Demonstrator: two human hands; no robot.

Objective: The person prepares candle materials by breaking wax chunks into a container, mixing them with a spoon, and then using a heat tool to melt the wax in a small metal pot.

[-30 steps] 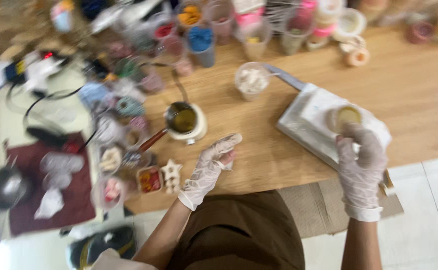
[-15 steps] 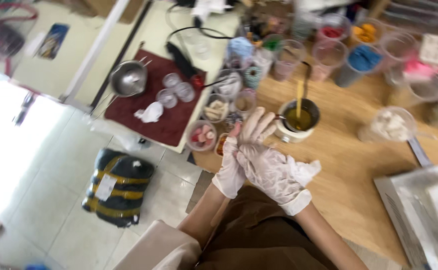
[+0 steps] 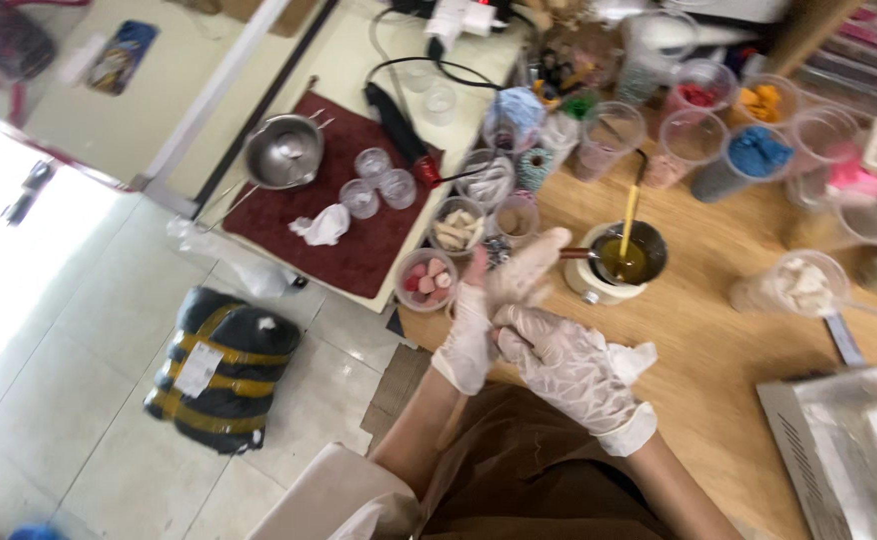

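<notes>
Two gloved hands meet at frame centre above the edge of the wooden table (image 3: 719, 330). The right hand (image 3: 569, 365) grips the glove of the left hand (image 3: 489, 305) at the palm. The left hand is open, fingers spread and pointing toward 1 o'clock, holding nothing.

At 2 o'clock from the hands, just beside the left fingertips, stands one melting pot (image 3: 621, 262) of yellow-green liquid with one stick (image 3: 630, 212) standing in it.

At 10 o'clock from the hands: one small cup of pink pieces (image 3: 427, 280) and one cup of pale pieces (image 3: 457, 228).

On the dark red mat (image 3: 344, 250) at 10 o'clock: one steel saucepan (image 3: 284, 152), three clear glass cups (image 3: 377, 180), and one crumpled white tissue (image 3: 323, 226).

At 3 o'clock: one clear cup of white wax chunks (image 3: 797, 285).

On the floor at 8 o'clock: one black bundle with yellow straps (image 3: 224, 365).
</notes>
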